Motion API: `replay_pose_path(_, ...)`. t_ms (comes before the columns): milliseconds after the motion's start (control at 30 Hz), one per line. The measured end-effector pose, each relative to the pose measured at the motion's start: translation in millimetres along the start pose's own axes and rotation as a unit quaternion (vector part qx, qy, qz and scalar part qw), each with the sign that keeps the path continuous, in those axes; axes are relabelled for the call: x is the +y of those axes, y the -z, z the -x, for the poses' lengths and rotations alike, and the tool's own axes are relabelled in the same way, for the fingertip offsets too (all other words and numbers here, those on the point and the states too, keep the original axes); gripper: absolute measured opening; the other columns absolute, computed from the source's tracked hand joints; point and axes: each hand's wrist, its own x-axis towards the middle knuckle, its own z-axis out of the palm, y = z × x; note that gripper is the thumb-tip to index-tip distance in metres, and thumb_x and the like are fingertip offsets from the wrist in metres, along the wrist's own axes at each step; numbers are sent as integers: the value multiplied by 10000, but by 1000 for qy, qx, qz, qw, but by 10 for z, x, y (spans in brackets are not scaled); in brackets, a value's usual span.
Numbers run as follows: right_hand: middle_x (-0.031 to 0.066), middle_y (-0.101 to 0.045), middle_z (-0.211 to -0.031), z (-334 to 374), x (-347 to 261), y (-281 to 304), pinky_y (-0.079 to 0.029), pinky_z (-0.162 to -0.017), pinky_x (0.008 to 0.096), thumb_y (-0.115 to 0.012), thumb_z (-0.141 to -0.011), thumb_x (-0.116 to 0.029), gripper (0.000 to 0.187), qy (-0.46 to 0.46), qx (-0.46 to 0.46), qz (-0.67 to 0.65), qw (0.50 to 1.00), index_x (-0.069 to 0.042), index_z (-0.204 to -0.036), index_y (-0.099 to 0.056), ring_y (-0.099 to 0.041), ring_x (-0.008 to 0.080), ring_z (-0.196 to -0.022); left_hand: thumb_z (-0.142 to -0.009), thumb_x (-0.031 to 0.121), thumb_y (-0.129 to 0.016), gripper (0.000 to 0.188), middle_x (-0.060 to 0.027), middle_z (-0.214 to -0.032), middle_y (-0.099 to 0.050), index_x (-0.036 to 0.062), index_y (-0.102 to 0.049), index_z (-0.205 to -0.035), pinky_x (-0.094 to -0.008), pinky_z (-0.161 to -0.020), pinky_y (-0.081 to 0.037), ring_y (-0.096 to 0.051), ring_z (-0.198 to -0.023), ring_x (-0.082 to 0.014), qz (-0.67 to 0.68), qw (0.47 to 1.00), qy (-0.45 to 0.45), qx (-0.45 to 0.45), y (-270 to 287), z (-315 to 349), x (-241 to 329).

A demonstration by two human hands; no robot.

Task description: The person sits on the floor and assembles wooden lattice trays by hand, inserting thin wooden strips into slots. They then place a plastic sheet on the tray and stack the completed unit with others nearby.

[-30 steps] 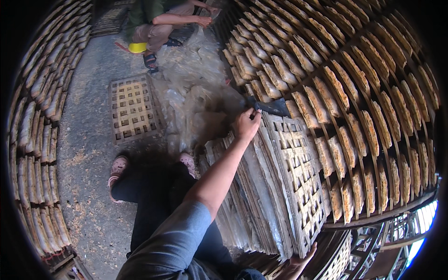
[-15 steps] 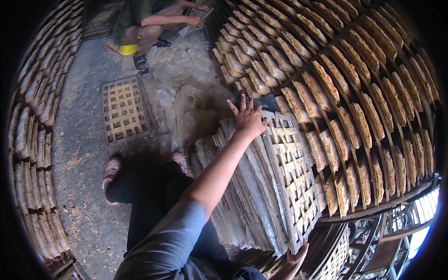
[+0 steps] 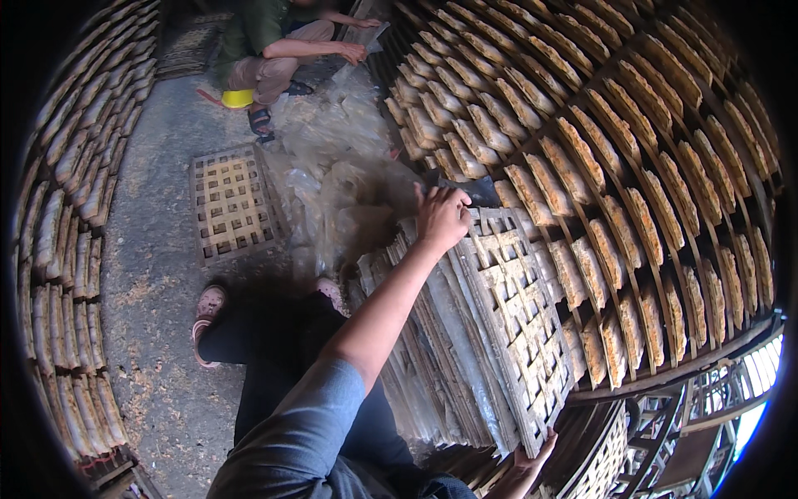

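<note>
Beside my legs stands a tall stack of wood-framed trays (image 3: 432,333) with clear plastic sheeting between some layers. The outermost one is a woven bamboo tray (image 3: 519,308) with an open lattice. My left hand (image 3: 443,218) is closed at its far edge, fingers curled over the frame. At its near corner, my right hand (image 3: 532,459) grips the frame from below; its thumb shows and part of the fingers is hidden. A dark sheet (image 3: 478,191) lies just past my left hand.
Another lattice tray (image 3: 235,202) lies on the concrete floor (image 3: 158,291) beside crumpled plastic sheets (image 3: 332,158). Racks of slabs with orange-brown edges (image 3: 573,166) rise on the right, and stacked pale slabs (image 3: 71,249) line the left. Ahead, a person (image 3: 266,50) crouches holding plastic.
My left hand's fingers, spread before, have curled over the tray's far edge. My right hand keeps to the near corner. The view has shifted slightly.
</note>
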Motion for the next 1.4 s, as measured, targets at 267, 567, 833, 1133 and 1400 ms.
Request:
replay_pose_path(267, 91, -614, -1298, -109, 30, 160, -461, -988, 505, -507, -907, -512, 628, 32, -21, 62, 997, -95, -1375, -518, -586, 316, -1175, -907, 354, -645, 430, -126, -1128, -669, 124, -502, -1240, -450, -827, -528, -660, -1029, -323, 25, 991, 124, 35, -158, 45, 78)
replay_pose_path(567, 108, -605, -1310, -443, 136, 1066, -464, -965, 532, -512, -878, -549, 704, 206, 32, 453, 867, -96, -1416, -486, -579, 337, -1175, -910, 459, -575, 507, -201, -918, -714, 69, -539, -1231, -470, -858, -499, -684, -881, -362, -100, 987, 127, -2, -153, 1, 126)
replay_pose_path(833, 106, -602, -1312, -199, -115, 44, -465, -955, 546, -529, -876, -549, 680, -2, 17, 131, 991, -115, -1398, -501, -577, 342, -1173, -924, 409, -556, 387, -171, -851, -693, 44, -570, -1051, -442, -883, -385, -644, -857, -317, -115, 989, 88, 30, -163, 17, -40)
replay_pose_path(1133, 102, -597, -1316, 16, -81, 131, -467, -944, 564, -547, -879, -537, 632, -118, 41, 237, 963, -139, -1370, -524, -575, 346, -1174, -923, 393, -569, 328, -123, -869, -679, 67, -551, -960, -445, -897, -351, -610, -858, -296, -83, 991, 101, 31, -115, -50, 99)
replay_pose_path(1400, 99, -594, -1319, 55, -87, 111, -468, -934, 580, -564, -882, -526, 590, -137, 38, 264, 954, -161, -1346, -545, -573, 350, -1174, -918, 392, -581, 324, -114, -847, -664, 79, -523, -979, -466, -907, -340, -601, -861, -311, -66, 987, 134, 56, -147, -51, 56)
